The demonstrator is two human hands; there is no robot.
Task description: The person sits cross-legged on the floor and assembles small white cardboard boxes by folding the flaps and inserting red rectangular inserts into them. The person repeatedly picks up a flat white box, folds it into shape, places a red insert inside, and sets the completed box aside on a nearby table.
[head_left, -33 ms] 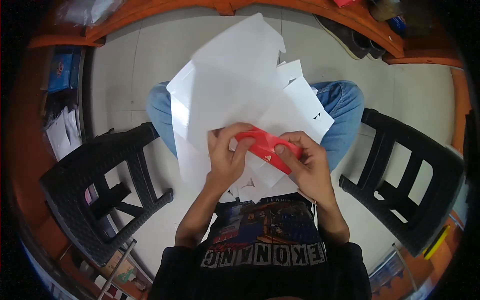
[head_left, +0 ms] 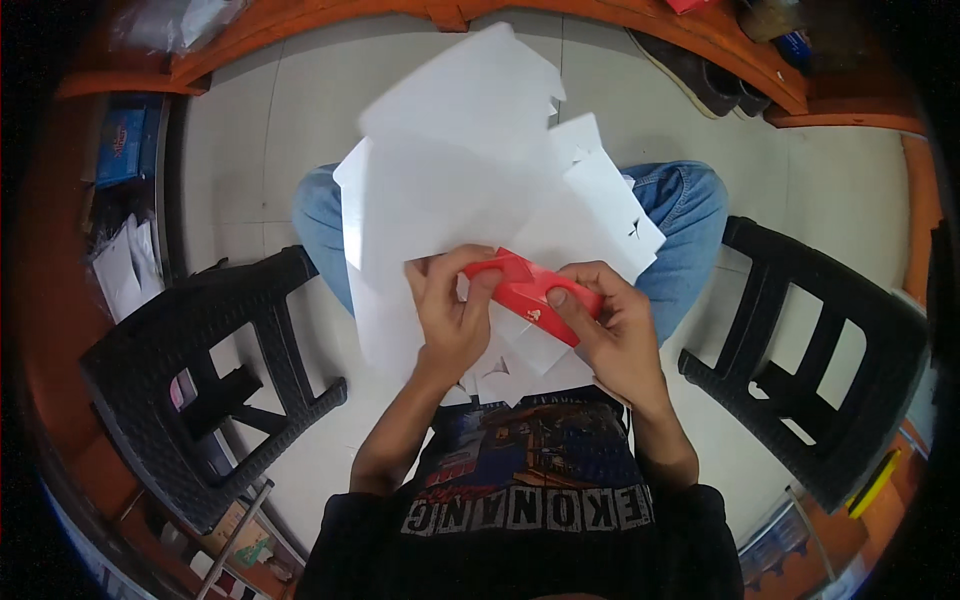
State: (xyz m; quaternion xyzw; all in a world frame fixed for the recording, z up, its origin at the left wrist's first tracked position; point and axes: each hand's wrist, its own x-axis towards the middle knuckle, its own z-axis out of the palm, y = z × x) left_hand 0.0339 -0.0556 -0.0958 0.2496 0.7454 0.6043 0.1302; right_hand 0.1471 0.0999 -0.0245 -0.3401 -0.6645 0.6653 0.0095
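Note:
Above my lap I hold a folded strip of red paper (head_left: 537,297), slanting down to the right, with a small pale gold mark on its face. My left hand (head_left: 448,305) is closed on its left end, thumb over a folded flap. On the right end, my right hand (head_left: 622,325) pinches it with the thumb on top and fingers behind. Under and beyond both hands, large white sheets (head_left: 450,180) lie across my legs, overlapping. Smaller white pieces with small cut-outs (head_left: 610,205) stick out at the right. Another notched white piece (head_left: 497,380) lies close to my shirt.
A black plastic stool (head_left: 200,370) stands at my left and a second black stool (head_left: 820,350) at my right. Orange wooden shelving (head_left: 330,35) curves round the far side. Dark shoes (head_left: 690,75) rest on the tiled floor (head_left: 235,150) at the far right.
The far part of the top white sheet has shifted slightly left, and the pieces at the right have moved a little. My left fingers have shifted slightly on the red paper.

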